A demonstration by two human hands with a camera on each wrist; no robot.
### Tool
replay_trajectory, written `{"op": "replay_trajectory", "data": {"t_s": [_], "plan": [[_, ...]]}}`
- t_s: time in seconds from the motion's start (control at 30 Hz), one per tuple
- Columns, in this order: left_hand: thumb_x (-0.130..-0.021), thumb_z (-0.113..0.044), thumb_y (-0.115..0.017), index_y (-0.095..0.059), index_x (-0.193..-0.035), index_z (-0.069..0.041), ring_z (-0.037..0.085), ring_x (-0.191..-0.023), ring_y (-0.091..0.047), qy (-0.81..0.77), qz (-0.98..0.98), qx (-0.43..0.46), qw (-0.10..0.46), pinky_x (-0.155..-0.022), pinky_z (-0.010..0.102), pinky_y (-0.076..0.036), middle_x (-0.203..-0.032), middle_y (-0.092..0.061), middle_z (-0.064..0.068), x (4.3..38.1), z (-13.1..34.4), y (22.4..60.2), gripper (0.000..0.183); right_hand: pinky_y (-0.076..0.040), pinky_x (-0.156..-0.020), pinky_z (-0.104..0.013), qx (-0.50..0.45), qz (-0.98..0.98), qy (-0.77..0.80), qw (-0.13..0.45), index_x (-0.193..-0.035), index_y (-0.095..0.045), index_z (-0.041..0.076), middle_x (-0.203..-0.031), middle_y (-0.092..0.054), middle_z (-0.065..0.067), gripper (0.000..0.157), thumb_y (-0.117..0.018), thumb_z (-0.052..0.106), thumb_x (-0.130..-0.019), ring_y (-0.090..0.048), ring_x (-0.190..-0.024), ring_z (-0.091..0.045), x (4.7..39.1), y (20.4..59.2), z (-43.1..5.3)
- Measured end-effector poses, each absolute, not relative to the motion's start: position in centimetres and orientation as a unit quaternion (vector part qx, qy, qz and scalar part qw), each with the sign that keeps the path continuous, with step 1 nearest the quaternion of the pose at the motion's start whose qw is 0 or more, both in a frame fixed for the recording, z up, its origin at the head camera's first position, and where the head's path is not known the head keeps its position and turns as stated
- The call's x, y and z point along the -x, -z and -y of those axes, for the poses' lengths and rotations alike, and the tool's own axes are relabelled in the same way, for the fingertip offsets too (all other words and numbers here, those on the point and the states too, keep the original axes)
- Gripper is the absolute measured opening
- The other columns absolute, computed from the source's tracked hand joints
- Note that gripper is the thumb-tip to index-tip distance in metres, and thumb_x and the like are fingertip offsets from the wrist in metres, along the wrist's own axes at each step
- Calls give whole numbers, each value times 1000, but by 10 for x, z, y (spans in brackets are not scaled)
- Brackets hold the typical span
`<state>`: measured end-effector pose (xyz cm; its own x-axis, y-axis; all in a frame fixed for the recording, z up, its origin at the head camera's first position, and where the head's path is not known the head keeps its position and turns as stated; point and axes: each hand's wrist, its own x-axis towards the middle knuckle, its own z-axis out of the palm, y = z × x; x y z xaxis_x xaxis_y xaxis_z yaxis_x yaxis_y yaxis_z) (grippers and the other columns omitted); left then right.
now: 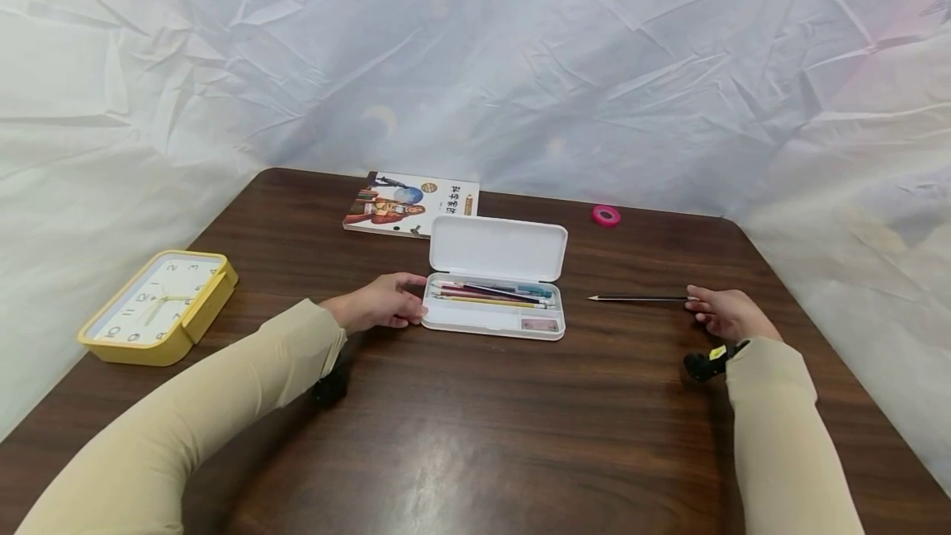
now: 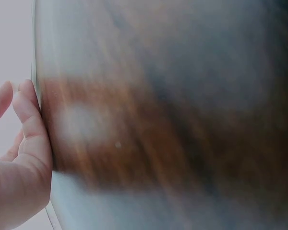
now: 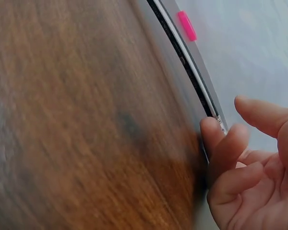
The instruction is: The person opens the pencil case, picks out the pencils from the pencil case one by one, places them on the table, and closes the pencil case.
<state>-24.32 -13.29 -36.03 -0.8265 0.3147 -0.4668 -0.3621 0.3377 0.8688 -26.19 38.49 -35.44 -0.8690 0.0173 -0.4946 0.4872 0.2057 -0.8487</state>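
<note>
A white pencil case (image 1: 470, 319) lies with its lid (image 1: 498, 248) raised, holding several pencils, a teal-ended pen (image 1: 533, 291) and a pink eraser (image 1: 540, 325). My left hand (image 1: 379, 302) touches the case's left end, fingers loosely extended; the left wrist view shows the thumb apart from the other fingers. Further right, a dark pencil (image 1: 639, 298) lies along the table, its sharpened tip toward the case. My right hand (image 1: 728, 312) is at its other end. In the right wrist view fingertips (image 3: 210, 128) meet that end, while the thumb (image 3: 259, 114) stands away from it.
A yellow clock (image 1: 156, 308) lies face up on the left. Behind the case is an illustrated book (image 1: 409, 205). A pink ring-shaped roll (image 1: 606, 215) lies toward the table's back edge. Pale fabric (image 1: 475, 64) hangs around the wooden table (image 1: 520, 428).
</note>
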Motion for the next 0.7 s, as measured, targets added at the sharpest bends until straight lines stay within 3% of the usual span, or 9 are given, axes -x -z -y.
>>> {"op": "replay_trajectory", "data": {"t_s": [0.23,0.7], "plan": [[-83,-7,-58,-28,-133,-9,16,-73,-55,-574,-764,8,294,-64,28,-46,-88,-55,10,244,134,362,58,-39,-49,-21,-178,-769,581,199,-111,-39,4,-72,-59,7,41,-49,36,-87,-49,-57,-7,262,351,-381],[-83,-6,-58,-30,-133,-10,16,-74,-55,-576,-763,14,294,-63,27,-46,-92,-53,11,245,134,362,57,-42,-55,-22,-146,-796,561,177,-127,-25,-2,-76,-60,8,61,-48,37,-87,-48,-59,-4,260,335,-375]]}}
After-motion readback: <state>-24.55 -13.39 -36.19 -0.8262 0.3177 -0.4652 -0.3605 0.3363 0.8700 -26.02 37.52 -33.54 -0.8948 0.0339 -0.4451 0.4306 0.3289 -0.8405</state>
